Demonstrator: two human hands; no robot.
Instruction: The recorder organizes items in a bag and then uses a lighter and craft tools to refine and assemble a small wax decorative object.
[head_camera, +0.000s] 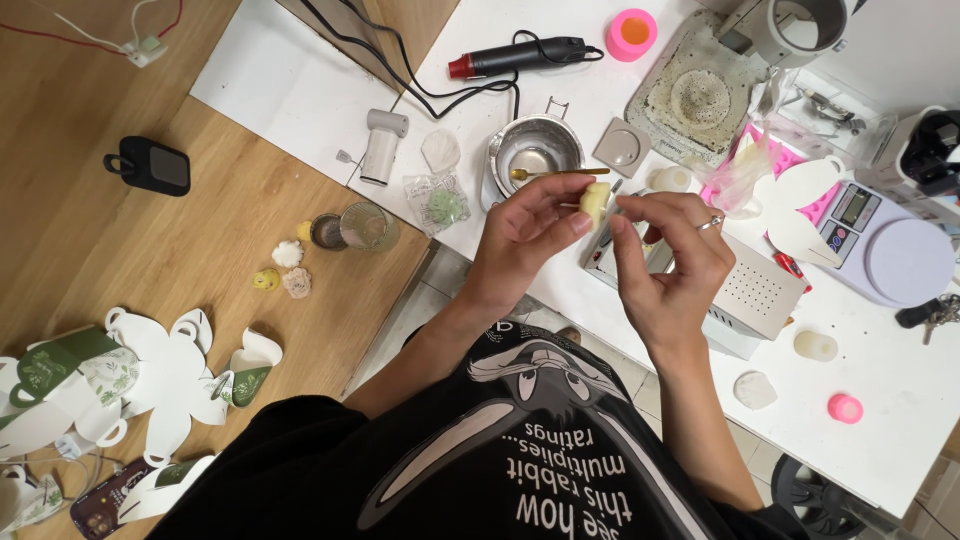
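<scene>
My left hand (525, 235) pinches a small pale yellow wax-like piece (596, 203) between thumb and fingers, held above the white table's front edge. My right hand (668, 255), with a ring on one finger, is right beside it, fingertips pinched at the piece's right side, possibly on a thin tool. Below the hands lies a white perforated metal box (760, 295). Just behind them stands a small steel pot (535, 150) with a gold spoon (555, 173) across it.
On the white table: a heat gun (515, 57), pink moulds (632, 33), a crusted tray (695, 95), a digital scale (885, 245), keys (930, 315). The wooden table at left holds a small glass jar (368, 227), small flower-shaped pieces (287, 268), white cup-shaped paper cutouts (150, 380), a black device (150, 165).
</scene>
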